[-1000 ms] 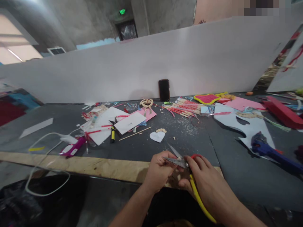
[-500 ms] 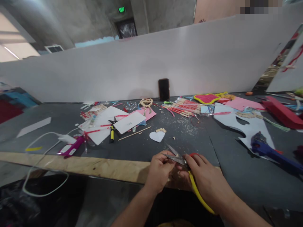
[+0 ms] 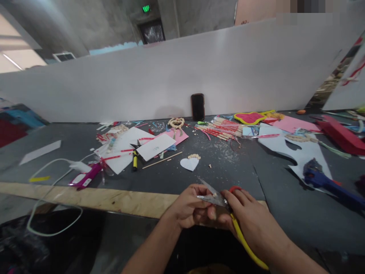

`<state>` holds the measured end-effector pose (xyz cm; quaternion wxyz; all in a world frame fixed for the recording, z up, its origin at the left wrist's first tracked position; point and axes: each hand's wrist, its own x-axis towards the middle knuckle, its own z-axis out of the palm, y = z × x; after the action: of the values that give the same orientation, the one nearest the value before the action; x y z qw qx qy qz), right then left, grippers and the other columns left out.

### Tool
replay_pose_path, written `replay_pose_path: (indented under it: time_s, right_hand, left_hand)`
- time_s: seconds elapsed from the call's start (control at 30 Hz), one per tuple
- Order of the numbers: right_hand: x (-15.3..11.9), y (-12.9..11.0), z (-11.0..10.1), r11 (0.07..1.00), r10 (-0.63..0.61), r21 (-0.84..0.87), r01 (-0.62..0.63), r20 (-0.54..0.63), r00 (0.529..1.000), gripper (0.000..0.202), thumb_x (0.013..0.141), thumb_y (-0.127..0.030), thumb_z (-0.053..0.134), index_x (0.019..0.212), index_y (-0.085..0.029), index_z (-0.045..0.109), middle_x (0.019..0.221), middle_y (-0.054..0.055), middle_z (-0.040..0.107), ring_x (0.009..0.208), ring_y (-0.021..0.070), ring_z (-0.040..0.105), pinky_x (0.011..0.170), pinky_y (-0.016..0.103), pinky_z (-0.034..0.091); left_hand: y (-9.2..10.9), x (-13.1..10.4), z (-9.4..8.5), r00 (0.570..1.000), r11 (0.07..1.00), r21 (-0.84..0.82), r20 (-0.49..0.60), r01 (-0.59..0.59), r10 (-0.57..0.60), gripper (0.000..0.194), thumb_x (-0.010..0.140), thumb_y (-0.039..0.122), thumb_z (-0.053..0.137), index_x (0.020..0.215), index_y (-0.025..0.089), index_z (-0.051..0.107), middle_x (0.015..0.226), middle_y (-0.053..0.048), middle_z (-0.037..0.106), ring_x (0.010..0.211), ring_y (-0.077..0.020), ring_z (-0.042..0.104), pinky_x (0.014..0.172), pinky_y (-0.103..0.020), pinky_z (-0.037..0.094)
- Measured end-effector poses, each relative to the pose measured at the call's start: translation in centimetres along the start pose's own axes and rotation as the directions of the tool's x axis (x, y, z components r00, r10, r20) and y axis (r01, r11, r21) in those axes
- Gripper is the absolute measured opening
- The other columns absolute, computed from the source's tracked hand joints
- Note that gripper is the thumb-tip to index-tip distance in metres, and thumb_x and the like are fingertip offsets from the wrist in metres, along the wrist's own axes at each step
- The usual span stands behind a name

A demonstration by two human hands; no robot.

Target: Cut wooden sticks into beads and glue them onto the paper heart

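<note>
My right hand (image 3: 252,215) is wrapped round scissors (image 3: 218,198) with one red and one yellow handle. Their blades stand apart and point left over the table's front edge. Close against the blades, my left hand (image 3: 191,205) has its fingers curled in a pinch. A tiny pale bit shows between the blades; what the left fingertips hold is hidden. Just beyond both hands lies a white paper heart (image 3: 189,164), with a short curved row of pale beige pieces (image 3: 194,156) along its upper right edge.
A black phone (image 3: 197,107) leans on the white partition. Red-and-beige sticks (image 3: 222,129), pliers (image 3: 135,160), a white card (image 3: 156,147) and a thin stick (image 3: 162,160) lie around. At left is a purple tool with a white cable (image 3: 87,177); at right, a blue glue gun (image 3: 327,184).
The scissors have dropped slightly and shifted right, with their yellow handle swung lower. My left hand has turned, its fingers now lying more level under the blades.
</note>
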<state>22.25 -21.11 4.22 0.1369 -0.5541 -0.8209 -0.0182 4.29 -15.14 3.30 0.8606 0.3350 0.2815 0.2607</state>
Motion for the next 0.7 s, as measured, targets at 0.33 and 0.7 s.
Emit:
replay_pose_path:
  time_s: [0.33, 0.7]
  right_hand:
    - [1.2, -0.1, -0.6, 0.976, 0.210, 0.016, -0.217, 0.196, 0.958, 0.021, 0.087, -0.037, 0.038, 0.089, -0.021, 0.051, 0.085, 0.006, 0.061, 0.077, 0.0205, 0.059, 0.061, 0.030, 0.042]
    - [0.8, -0.3, -0.8, 0.995, 0.081, 0.057, -0.082, 0.019, 0.997, 0.068, 0.066, -0.069, 0.051, 0.110, -0.016, 0.051, 0.096, 0.013, 0.058, 0.090, 0.0284, 0.054, 0.066, 0.039, 0.047]
  left_hand:
    - [-1.3, 0.5, 1.9, 0.808, 0.761, 0.562, -0.256, -0.322, 0.531, 0.014, 0.078, 0.026, 0.058, 0.085, 0.014, 0.060, 0.079, -0.004, 0.065, 0.074, -0.0140, 0.061, 0.068, -0.023, 0.047]
    - [-0.8, 0.1, 2.0, 0.844, 0.821, 0.490, -0.271, -0.293, 0.463, 0.009, 0.074, 0.018, 0.055, 0.066, 0.014, 0.056, 0.054, 0.000, 0.059, 0.045, -0.0076, 0.047, 0.046, -0.018, 0.035]
